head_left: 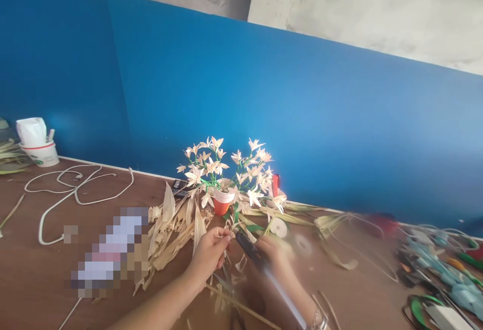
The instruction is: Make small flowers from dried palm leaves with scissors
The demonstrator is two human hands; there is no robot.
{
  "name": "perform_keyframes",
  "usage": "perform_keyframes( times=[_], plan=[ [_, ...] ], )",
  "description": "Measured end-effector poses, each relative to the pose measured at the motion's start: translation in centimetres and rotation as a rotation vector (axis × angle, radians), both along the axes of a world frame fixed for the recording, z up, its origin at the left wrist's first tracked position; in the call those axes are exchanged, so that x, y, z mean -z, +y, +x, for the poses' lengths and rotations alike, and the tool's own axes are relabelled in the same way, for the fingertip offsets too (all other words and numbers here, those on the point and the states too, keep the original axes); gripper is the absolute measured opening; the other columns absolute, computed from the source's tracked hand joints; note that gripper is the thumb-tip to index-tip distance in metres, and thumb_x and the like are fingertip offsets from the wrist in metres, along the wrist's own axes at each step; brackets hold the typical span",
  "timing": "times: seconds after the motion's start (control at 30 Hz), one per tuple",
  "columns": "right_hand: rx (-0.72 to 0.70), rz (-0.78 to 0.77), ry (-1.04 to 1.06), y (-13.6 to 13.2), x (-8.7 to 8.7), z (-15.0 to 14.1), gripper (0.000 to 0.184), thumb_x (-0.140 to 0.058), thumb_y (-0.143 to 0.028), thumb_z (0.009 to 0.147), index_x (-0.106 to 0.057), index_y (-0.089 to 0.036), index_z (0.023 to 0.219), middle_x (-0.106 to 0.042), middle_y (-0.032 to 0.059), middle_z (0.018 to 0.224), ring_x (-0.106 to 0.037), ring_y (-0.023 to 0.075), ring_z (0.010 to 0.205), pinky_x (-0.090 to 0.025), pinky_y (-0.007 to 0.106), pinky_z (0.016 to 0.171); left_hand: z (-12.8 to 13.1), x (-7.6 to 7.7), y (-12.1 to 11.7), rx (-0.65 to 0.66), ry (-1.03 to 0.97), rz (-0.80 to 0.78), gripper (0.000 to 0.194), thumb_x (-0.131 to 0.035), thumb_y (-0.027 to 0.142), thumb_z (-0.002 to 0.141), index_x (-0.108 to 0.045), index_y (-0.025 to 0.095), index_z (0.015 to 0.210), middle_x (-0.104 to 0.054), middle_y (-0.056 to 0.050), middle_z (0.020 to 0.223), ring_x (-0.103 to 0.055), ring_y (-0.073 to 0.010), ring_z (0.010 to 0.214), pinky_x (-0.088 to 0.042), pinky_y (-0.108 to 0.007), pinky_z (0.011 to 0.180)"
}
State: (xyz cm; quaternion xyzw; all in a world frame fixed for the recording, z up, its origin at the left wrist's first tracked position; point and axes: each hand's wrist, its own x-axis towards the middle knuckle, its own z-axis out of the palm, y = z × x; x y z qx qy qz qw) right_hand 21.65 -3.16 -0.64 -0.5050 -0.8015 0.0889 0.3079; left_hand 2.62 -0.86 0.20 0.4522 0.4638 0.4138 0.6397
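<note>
- Left grip pinches a small pale piece between thumb and index finger, just in front of the pot.
- Right grip, smeared by motion blur, is clenched round a long dark tool; its tip points at the left fingertips.
- Writing: the tub at far left has a red band and green print too small to read; a black keypad behind the husks has pale keys, their marks unreadable. A pixelated block covers part of the left side.
- Flowers, cream with pointed, papery petals on green stems, spread from the orange pot with its ribbed white rim.
- Dry husks, crinkled and straw-coloured, heap left of the pot; a round white disc lies to its right.
- White cable loops over the brown tabletop, below a smooth blue panel.
- Both forearms reach forward from the bottom edge and converge; a metallic bracelet circles the right wrist.
</note>
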Motion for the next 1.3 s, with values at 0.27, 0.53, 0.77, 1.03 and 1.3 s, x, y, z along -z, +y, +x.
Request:
perform_keyframes(
  times=[0.27,0.53,0.77,1.03,1.3],
  plan=[
    [0.049,-0.080,0.022,-0.2,1.6,-0.3,0.012,-0.057,-0.016,0.067,-0.049,-0.019,0.060,-0.051,-0.0005,0.065,-0.049,0.0122,0.055,-0.034,0.021,0.049,0.3,0.8,0.1,-0.003,-0.003,0.004,0.034,-0.062,0.049,0.069,-0.054,0.017,0.079,-0.056,0.007,0.056,-0.031,-0.0011,0.028,-0.014,-0.019,0.034],
    [0.020,-0.123,0.041,0.2,2.0,0.3,0.009,-0.054,-0.014,0.068,-0.053,-0.019,0.061,-0.052,0.0005,0.067,-0.051,0.0132,0.057,-0.035,0.021,0.049,0.4,1.8,0.3,-0.003,-0.002,-0.005,0.037,-0.061,0.050,0.069,-0.054,0.017,0.083,-0.062,0.004,0.059,-0.032,-0.0015,0.028,-0.014,-0.019,0.035],
    [0.002,-0.103,0.036,0.3,2.2,0.3,0.011,-0.054,-0.015,0.069,-0.050,-0.019,0.059,-0.051,0.0001,0.066,-0.050,0.0126,0.055,-0.035,0.021,0.047,0.3,1.1,0.1,0.014,-0.009,-0.015,0.035,-0.061,0.048,0.070,-0.054,0.017,0.084,-0.063,0.003,0.061,-0.032,-0.0015,0.029,-0.015,-0.020,0.035],
    [0.033,-0.108,0.056,-0.2,1.4,-0.1,0.009,-0.056,-0.015,0.066,-0.053,-0.018,0.059,-0.051,0.0000,0.066,-0.051,0.0125,0.055,-0.036,0.021,0.048,0.3,1.2,0.1,0.012,-0.026,-0.021,0.037,-0.062,0.050,0.068,-0.054,0.017,0.083,-0.064,0.002,0.060,-0.031,-0.0017,0.029,-0.015,-0.020,0.036],
    [0.038,-0.119,0.026,-0.1,1.5,0.0,0.010,-0.054,-0.013,0.067,-0.053,-0.018,0.058,-0.052,0.0007,0.066,-0.051,0.0125,0.056,-0.035,0.021,0.048,0.3,0.8,-0.2,0.016,-0.030,-0.015,0.038,-0.062,0.051,0.068,-0.054,0.016,0.083,-0.064,0.001,0.061,-0.031,-0.0017,0.029,-0.014,-0.020,0.037]
  ],
)
